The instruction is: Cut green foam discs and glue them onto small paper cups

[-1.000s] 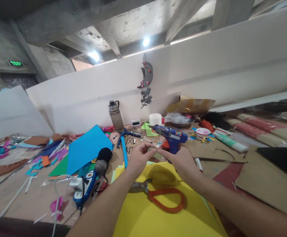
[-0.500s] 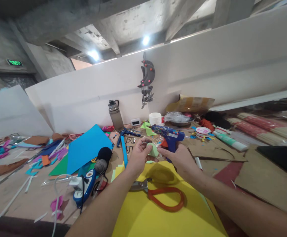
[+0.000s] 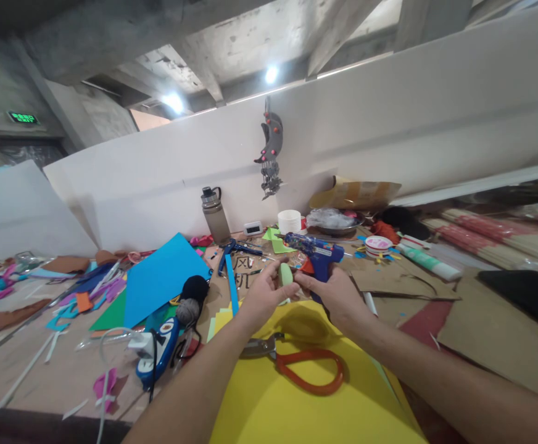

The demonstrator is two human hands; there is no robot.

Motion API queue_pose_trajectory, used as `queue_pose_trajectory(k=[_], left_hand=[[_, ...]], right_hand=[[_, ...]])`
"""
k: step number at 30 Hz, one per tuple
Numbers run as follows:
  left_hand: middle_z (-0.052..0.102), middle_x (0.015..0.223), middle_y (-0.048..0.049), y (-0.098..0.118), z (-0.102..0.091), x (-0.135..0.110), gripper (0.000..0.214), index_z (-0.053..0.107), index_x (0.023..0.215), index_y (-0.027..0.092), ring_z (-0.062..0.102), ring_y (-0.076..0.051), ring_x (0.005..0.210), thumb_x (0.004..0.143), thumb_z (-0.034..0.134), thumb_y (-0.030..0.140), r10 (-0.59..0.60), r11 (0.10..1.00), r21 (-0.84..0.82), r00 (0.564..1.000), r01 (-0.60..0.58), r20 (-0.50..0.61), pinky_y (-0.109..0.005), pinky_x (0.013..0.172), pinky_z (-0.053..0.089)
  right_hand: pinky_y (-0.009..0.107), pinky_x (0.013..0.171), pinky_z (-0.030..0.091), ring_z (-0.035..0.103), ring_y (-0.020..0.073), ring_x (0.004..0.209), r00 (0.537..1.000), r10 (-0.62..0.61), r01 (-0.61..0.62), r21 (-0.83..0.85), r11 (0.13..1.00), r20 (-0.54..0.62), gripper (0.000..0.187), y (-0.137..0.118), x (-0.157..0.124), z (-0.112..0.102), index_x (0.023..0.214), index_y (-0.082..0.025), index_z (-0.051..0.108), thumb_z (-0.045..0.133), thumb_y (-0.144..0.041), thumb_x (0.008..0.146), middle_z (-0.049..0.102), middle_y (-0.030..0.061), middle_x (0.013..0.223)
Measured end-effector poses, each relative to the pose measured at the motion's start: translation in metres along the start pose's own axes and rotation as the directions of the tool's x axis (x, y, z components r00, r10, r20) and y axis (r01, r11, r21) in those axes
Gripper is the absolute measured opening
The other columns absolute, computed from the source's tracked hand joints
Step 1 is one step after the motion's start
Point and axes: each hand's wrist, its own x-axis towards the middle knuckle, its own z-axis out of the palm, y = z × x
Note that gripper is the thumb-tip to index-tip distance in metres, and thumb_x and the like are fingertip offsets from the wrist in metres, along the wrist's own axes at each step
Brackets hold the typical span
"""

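Observation:
Both my hands meet above the table's middle, pinching a small light-green foam piece (image 3: 286, 273) between them. My left hand (image 3: 264, 295) grips its left side with thumb and fingers closed. My right hand (image 3: 336, 296) pinches its right edge. Just behind my right hand lies a blue hot glue gun (image 3: 318, 253). Under my forearms lies a yellow foam sheet (image 3: 292, 394) with orange-handled scissors (image 3: 303, 365) on it.
Blue sheet (image 3: 160, 279), green sheet and coloured scraps cover the left side. A power strip (image 3: 157, 353), yarn balls (image 3: 191, 298), a water bottle (image 3: 215, 214), a white cup (image 3: 290, 221) and cardboard pieces (image 3: 495, 345) lie around. A white board wall (image 3: 389, 135) stands behind.
The green piece was hidden edge-on between my fingertips, then turned to show its flat face, and now stands upright and narrow. Both hands stayed in place.

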Motion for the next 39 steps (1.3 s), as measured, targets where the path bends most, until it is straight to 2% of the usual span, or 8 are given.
queue_pose_trajectory(k=[2, 6, 13, 18, 21, 24, 32, 39], left_hand=[[0.063, 0.11, -0.0104, 0.0, -0.001, 0.0, 0.07, 0.047, 0.13, 0.019, 0.059, -0.023, 0.098, 0.068, 0.076, 0.033, 0.002, 0.999, 0.033, 1.0, -0.003, 0.013, -0.029, 0.072, 0.049], [0.059, 0.122, -0.0111, -0.001, -0.002, 0.0, 0.068, 0.046, 0.131, 0.022, 0.058, -0.022, 0.104, 0.07, 0.075, 0.028, 0.06, 0.995, 0.077, 0.998, -0.063, 0.033, -0.032, 0.084, 0.047], [0.048, 0.136, -0.0122, -0.008, -0.008, 0.001, 0.062, 0.052, 0.127, 0.024, 0.056, -0.025, 0.109, 0.069, 0.071, 0.017, 0.2, 0.911, 0.354, 0.978, -0.21, 0.064, -0.033, 0.081, 0.051], [0.052, 0.128, -0.0128, -0.009, -0.003, 0.0, 0.076, 0.042, 0.131, 0.023, 0.058, -0.023, 0.105, 0.063, 0.078, 0.019, 0.175, 0.957, 0.241, 0.984, -0.165, -0.023, -0.036, 0.085, 0.051], [0.058, 0.117, -0.0122, -0.008, -0.001, 0.0, 0.056, 0.049, 0.117, 0.018, 0.059, -0.023, 0.103, 0.068, 0.076, 0.026, 0.186, 0.959, 0.231, 0.98, -0.166, -0.067, -0.036, 0.087, 0.05], [0.06, 0.115, -0.0124, -0.007, -0.002, -0.001, 0.044, 0.053, 0.113, 0.017, 0.059, -0.022, 0.104, 0.075, 0.071, 0.03, 0.191, 0.948, 0.265, 0.981, -0.175, -0.035, -0.036, 0.09, 0.049], [0.057, 0.127, -0.0108, 0.001, -0.002, -0.002, 0.066, 0.051, 0.131, 0.022, 0.057, -0.022, 0.109, 0.07, 0.075, 0.028, 0.063, 0.996, 0.068, 0.998, -0.064, 0.028, -0.037, 0.096, 0.044], [0.056, 0.128, -0.0111, 0.002, -0.004, -0.002, 0.069, 0.05, 0.133, 0.024, 0.055, -0.023, 0.116, 0.069, 0.076, 0.027, 0.052, 0.998, -0.03, 0.997, -0.05, 0.052, -0.039, 0.101, 0.041]], right_hand=[[0.029, 0.061, 0.049, 0.063, 0.0189, 0.068, 1.0, -0.015, 0.016, -0.028, 0.999, 0.018, 0.046, -0.002, -0.001, 0.0, 0.092, -0.015, 0.063, 0.079, -0.041, 0.059, 0.071, 0.0065, 0.083], [0.029, 0.061, 0.048, 0.064, 0.0191, 0.07, 0.998, -0.042, 0.044, -0.042, 0.998, 0.049, 0.046, -0.004, -0.004, -0.001, 0.097, -0.016, 0.064, 0.078, -0.042, 0.062, 0.071, 0.0065, 0.084], [0.029, 0.055, 0.047, 0.063, 0.0202, 0.062, 0.999, -0.037, 0.036, -0.067, 0.997, -0.008, 0.051, 0.001, -0.001, -0.002, 0.095, -0.015, 0.065, 0.078, -0.047, 0.058, 0.07, 0.0047, 0.07], [0.029, 0.057, 0.048, 0.064, 0.0211, 0.067, 0.999, -0.038, 0.039, -0.024, 0.999, 0.024, 0.05, -0.002, -0.003, -0.001, 0.099, -0.015, 0.064, 0.078, -0.044, 0.06, 0.071, 0.0057, 0.077], [0.027, 0.054, 0.046, 0.063, 0.0194, 0.063, 0.999, -0.036, 0.037, -0.036, 0.999, 0.036, 0.048, -0.003, -0.003, 0.0, 0.097, -0.015, 0.064, 0.078, -0.041, 0.06, 0.07, 0.0042, 0.073], [0.026, 0.053, 0.044, 0.062, 0.0175, 0.061, 0.999, -0.028, 0.029, -0.05, 0.998, 0.029, 0.045, -0.001, -0.002, 0.0, 0.095, -0.016, 0.065, 0.079, -0.039, 0.059, 0.069, 0.003, 0.072], [0.026, 0.053, 0.044, 0.059, 0.0157, 0.057, 0.999, -0.003, 0.003, 0.001, 1.0, 0.043, 0.048, -0.004, -0.002, 0.0, 0.098, -0.016, 0.064, 0.08, -0.04, 0.059, 0.069, 0.0023, 0.071], [0.026, 0.053, 0.045, 0.061, 0.0173, 0.061, 0.999, -0.012, 0.013, -0.016, 1.0, 0.044, 0.05, -0.002, -0.002, -0.001, 0.1, -0.017, 0.064, 0.08, -0.042, 0.059, 0.07, 0.0046, 0.077]])
